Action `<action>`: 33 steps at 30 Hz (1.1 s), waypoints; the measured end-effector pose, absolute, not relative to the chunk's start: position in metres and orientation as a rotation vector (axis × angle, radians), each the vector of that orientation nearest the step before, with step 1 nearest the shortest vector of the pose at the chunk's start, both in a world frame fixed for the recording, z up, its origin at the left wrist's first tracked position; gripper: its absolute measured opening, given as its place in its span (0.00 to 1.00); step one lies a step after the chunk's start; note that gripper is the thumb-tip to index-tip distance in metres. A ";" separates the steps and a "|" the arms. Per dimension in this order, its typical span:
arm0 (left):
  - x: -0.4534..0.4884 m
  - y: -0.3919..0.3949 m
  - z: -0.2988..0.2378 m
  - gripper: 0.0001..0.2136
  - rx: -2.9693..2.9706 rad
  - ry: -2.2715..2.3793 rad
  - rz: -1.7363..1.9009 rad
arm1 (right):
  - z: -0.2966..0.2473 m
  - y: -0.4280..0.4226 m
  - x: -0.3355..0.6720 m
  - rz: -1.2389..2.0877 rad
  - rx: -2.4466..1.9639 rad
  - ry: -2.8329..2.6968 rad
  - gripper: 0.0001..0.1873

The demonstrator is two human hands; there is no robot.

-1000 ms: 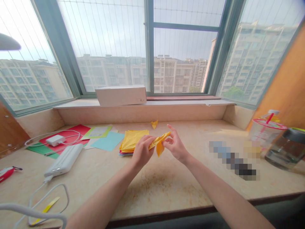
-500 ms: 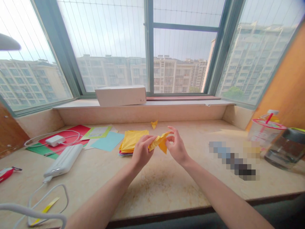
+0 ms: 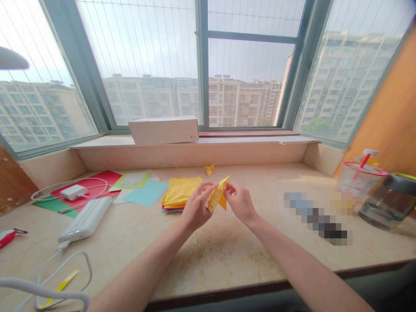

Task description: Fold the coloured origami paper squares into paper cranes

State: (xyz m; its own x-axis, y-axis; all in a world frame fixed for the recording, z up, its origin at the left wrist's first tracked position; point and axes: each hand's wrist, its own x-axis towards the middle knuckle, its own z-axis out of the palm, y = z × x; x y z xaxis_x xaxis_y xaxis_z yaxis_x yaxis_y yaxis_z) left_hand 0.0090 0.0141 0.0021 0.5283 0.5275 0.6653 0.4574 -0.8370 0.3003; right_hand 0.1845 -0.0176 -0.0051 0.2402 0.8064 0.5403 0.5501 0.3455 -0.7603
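Note:
Between my two hands, above the counter, is a piece of folded yellow paper (image 3: 217,196) with creases and a pointed upper corner. My left hand (image 3: 199,207) grips its left side, fingers curled behind it. The fingers of my right hand (image 3: 239,200) pinch its right edge, where a darker yellow flap hangs down. Just behind my left hand lies a stack of creased yellow paper (image 3: 180,190), with red and other colours at its bottom. A small folded yellow paper piece (image 3: 209,169) sits farther back near the wall.
Coloured sheets (image 3: 146,193), a charger (image 3: 73,191) and a white power bank (image 3: 85,219) with cables lie left. At right stand a cup with a straw (image 3: 359,180) and a dark-lidded jar (image 3: 386,203), near a pixelated object (image 3: 315,219). A white box (image 3: 164,131) rests on the sill.
The yellow paper has been turned more upright, its point now facing up. My right fingers, raised before, have curled in against its edge. The things on the counter stay put.

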 end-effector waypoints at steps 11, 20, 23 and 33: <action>0.011 0.003 0.014 0.26 2.610 0.775 1.050 | -0.005 -0.018 0.195 -0.146 -1.332 -1.620 0.06; 0.018 0.007 0.012 0.19 2.102 0.932 1.162 | -0.001 -0.025 0.190 -0.388 -1.271 -1.840 0.06; 0.022 0.008 0.012 0.16 2.012 0.996 1.223 | 0.003 -0.030 0.186 -0.425 -1.225 -1.923 0.07; 0.022 0.008 0.012 0.08 1.992 0.869 1.255 | 0.001 -0.028 0.188 -0.408 -1.202 -1.752 0.06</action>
